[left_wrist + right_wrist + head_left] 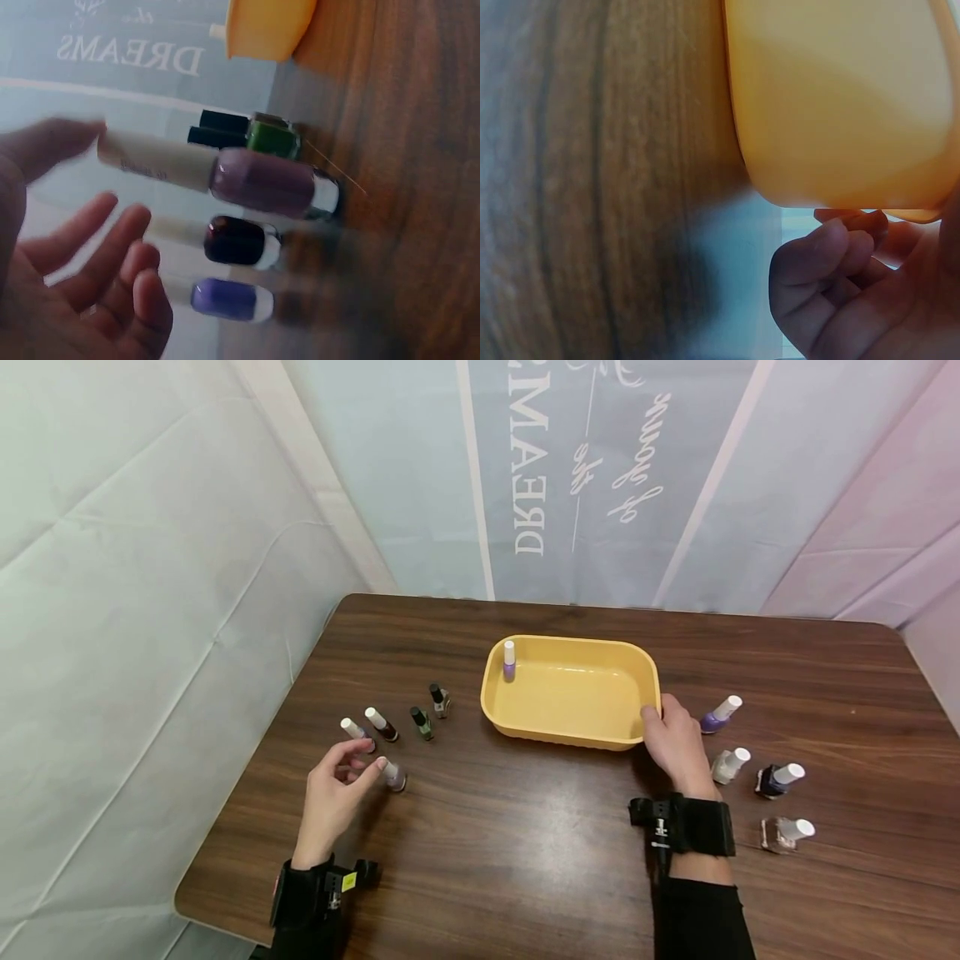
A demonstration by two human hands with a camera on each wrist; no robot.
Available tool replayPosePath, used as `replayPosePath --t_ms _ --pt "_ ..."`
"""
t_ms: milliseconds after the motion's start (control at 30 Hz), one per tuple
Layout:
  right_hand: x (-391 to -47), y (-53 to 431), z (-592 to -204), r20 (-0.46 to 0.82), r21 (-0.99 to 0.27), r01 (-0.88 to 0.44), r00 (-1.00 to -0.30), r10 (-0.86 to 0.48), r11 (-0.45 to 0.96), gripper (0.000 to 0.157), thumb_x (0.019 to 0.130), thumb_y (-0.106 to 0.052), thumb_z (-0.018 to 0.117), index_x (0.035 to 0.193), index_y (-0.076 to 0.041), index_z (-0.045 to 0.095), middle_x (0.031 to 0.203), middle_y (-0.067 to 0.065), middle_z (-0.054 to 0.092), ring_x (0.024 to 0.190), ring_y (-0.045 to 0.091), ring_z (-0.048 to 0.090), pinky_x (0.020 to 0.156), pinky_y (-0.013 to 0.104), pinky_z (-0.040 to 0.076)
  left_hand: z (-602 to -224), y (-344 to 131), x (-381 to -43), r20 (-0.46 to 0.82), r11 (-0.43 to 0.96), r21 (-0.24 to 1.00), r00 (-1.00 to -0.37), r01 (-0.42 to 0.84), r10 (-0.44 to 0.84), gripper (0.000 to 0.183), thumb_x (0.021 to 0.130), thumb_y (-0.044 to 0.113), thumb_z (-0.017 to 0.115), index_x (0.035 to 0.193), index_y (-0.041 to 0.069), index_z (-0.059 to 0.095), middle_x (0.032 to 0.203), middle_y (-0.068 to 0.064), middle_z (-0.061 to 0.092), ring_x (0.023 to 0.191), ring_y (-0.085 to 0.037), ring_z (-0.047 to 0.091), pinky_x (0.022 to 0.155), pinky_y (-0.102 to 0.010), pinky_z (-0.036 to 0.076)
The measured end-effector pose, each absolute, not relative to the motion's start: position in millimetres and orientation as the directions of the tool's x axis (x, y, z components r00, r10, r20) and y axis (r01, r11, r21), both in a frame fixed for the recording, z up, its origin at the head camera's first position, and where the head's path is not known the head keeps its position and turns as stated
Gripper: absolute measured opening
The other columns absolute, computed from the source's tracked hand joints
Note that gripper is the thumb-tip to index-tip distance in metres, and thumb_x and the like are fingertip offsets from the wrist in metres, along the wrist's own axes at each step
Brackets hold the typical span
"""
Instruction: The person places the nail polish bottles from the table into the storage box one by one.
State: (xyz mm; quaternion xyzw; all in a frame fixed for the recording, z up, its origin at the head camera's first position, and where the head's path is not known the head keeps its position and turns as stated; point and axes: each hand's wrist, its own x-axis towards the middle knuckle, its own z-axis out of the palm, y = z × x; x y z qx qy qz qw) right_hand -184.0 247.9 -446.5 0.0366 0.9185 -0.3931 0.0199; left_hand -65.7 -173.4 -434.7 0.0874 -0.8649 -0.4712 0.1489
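Observation:
My left hand (pixel 335 793) is by a mauve nail polish bottle (pixel 262 182) that stands upright with a white cap. In the left wrist view the thumb tip is right at the top of that cap, while the other fingers are loosely bent and apart from it. My right hand (pixel 675 745) grips the right end of a yellow plastic tray (pixel 577 693), thumb over the rim and fingers outside under it. Inside the tray, at its left end, stands a lilac nail polish bottle (pixel 509 670) with a white cap.
Left of the tray stand a dark red bottle (pixel 238 240), a purple bottle (pixel 225 298), a green bottle (pixel 422 724) and a black-capped clear-looking bottle (pixel 442 702). Right of my right hand are a purple bottle (pixel 712 722), a whitish bottle (pixel 724 767), a dark bottle (pixel 768 782) and a pale brownish bottle (pixel 776 835).

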Motion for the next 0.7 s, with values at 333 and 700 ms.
replayPosePath --t_ms 333,700 --pt "-183.7 247.6 -446.7 -0.037 -0.715 0.069 -0.997 0.060 0.695 0.047 0.098 -0.029 0.028 0.126 0.005 0.046 0.110 0.025 0.055 0.096 0.036 0.049 0.081 0.051 0.040 -461.5 -184.2 -67.4 0.217 0.588 0.805 -0.961 0.076 -0.174 0.041 0.077 0.027 0.074 0.112 0.007 0.065 0.095 0.001 0.059 0.083 -0.015 0.053 0.068 -0.022 0.046" --pt "-184.1 247.6 -446.2 -0.049 -0.721 0.078 -0.997 0.061 0.689 0.049 0.098 -0.031 0.028 0.128 0.004 0.046 0.112 0.025 0.055 0.097 0.036 0.048 0.082 0.051 0.040 -456.5 -177.9 -68.6 0.257 0.634 0.763 -0.959 0.125 -0.119 0.027 0.076 0.006 0.074 0.101 0.002 0.068 0.091 -0.005 0.060 0.077 -0.025 0.056 0.064 -0.037 0.050"
